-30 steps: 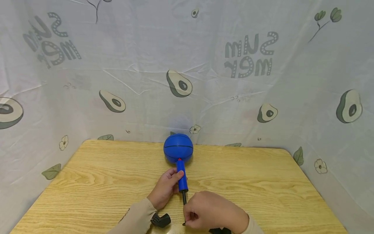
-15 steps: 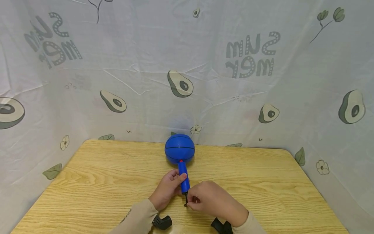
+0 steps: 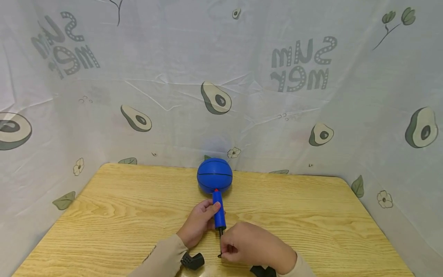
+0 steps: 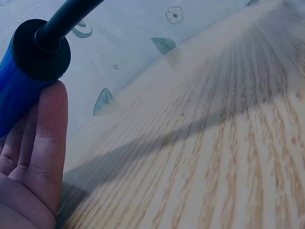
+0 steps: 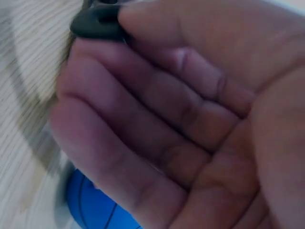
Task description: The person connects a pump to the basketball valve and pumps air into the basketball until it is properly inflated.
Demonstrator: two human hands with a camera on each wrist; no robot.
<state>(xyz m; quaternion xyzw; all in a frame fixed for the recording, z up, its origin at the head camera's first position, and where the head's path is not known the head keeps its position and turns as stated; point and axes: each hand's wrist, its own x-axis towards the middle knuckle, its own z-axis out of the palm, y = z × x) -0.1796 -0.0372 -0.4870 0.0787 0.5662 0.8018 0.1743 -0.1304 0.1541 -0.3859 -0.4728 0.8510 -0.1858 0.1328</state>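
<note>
A blue ball (image 3: 214, 176) with black seam lines, like a small basketball, sits near the back edge of the table. Against its near side stands the red tip (image 3: 216, 190) of a blue hand pump (image 3: 219, 215). My left hand (image 3: 199, 223) grips the pump barrel, thumb on top; in the left wrist view the fingers (image 4: 51, 119) lie under its black end cap. My right hand (image 3: 254, 246) pinches the pump's black handle (image 5: 97, 23) between thumb and curled fingers. Part of the black rod (image 3: 221, 234) shows outside the barrel. Where the tip meets the ball is too small to make out.
The wood-grain table (image 3: 138, 200) has rounded back corners. Behind it hangs a pale sheet (image 3: 180, 134) printed with avocados and leaves. Black devices (image 3: 192, 261) are worn at both wrists.
My right hand first pushed the pump handle forward toward the barrel, then drew it back, so more rod shows again. My left hand and the ball stay about where they were.
</note>
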